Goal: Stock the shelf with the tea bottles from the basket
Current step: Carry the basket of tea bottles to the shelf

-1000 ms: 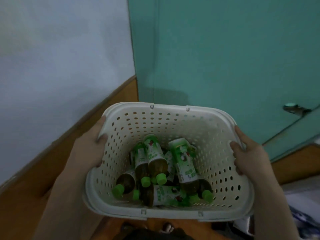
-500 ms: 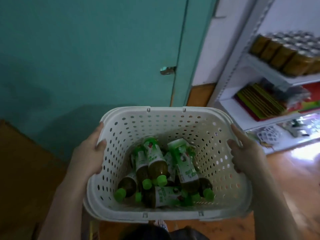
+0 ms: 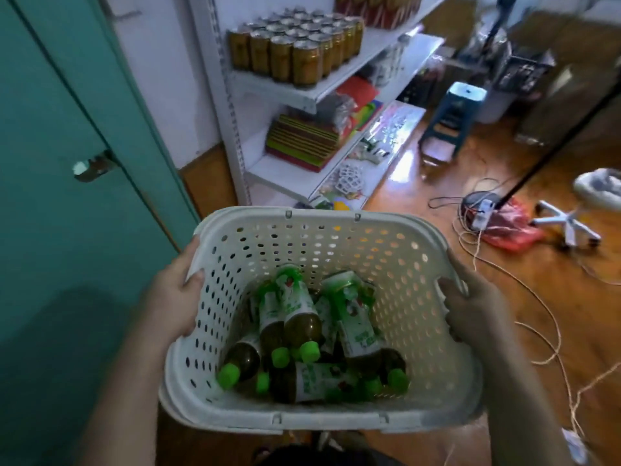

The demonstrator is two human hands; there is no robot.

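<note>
Green-capped tea bottles (image 3: 302, 317) heaped in basket (image 3: 336, 227)

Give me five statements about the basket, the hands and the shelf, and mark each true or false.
1. Both hands hold the basket by its side rims. True: the left hand and right hand each grip a side of the basket.
2. The tea bottles stand upright. False: they lie piled on their sides.
3. The bottle caps are green. True.
4. The shelf holds nothing. False: rows of cans stand on it.
5. The stool is red. False: it is blue.
</note>
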